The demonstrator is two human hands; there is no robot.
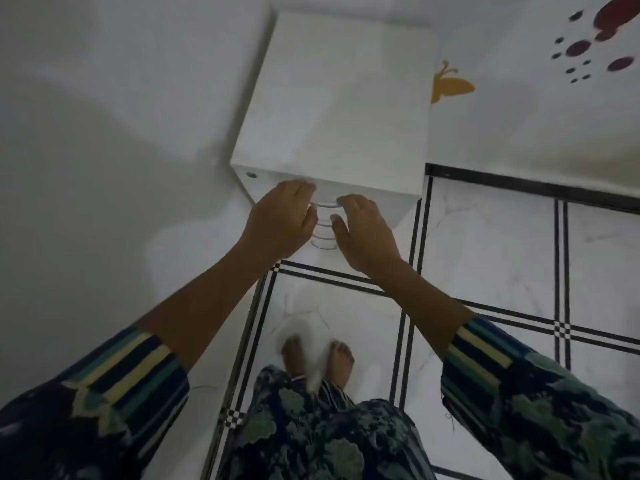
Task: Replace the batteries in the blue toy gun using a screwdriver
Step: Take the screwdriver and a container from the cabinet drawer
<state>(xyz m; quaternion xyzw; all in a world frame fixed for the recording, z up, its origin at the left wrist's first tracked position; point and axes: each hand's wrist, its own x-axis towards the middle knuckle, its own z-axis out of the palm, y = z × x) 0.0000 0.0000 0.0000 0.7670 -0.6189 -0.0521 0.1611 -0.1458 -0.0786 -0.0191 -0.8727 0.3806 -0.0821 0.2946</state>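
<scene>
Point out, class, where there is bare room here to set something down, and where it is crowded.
The flat top of the white drawer cabinet is bare from the wall corner to its front edge. The marble floor tile right of the cabinet is also free. The cabinet's front is crowded: the left hand and right hand flank the stacked metal handles.

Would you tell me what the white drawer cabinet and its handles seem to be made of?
The drawer cabinet looks like white laminated board, matte, with flat panels and sharp edges. The handles look like curved polished metal, grey and glinting, though chromed plastic is possible.
</scene>
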